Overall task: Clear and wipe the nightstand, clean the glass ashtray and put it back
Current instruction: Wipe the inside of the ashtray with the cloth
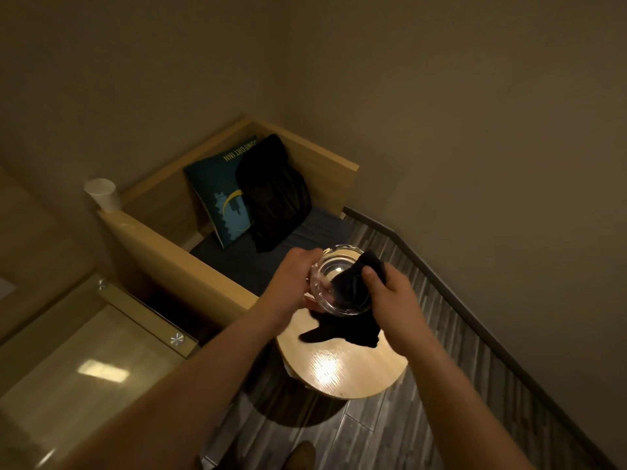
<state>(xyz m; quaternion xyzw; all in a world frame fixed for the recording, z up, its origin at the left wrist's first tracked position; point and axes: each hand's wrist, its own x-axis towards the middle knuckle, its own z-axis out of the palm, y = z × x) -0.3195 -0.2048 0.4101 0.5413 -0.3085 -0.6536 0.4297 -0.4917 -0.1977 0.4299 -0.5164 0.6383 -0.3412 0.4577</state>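
My left hand grips the round glass ashtray by its left rim and holds it tilted in the air above the far edge of the nightstand, a round light-wood top. My right hand is shut on a dark cloth and presses it into the ashtray's bowl. The cloth's loose end hangs below the ashtray over the wood. The near part of the nightstand top is bare and shines under the light.
Behind the nightstand is a wooden bench seat with a teal cushion and a black garment. A white paper cup stands on its left ledge. A glass-topped surface lies at the left, a wall at the right.
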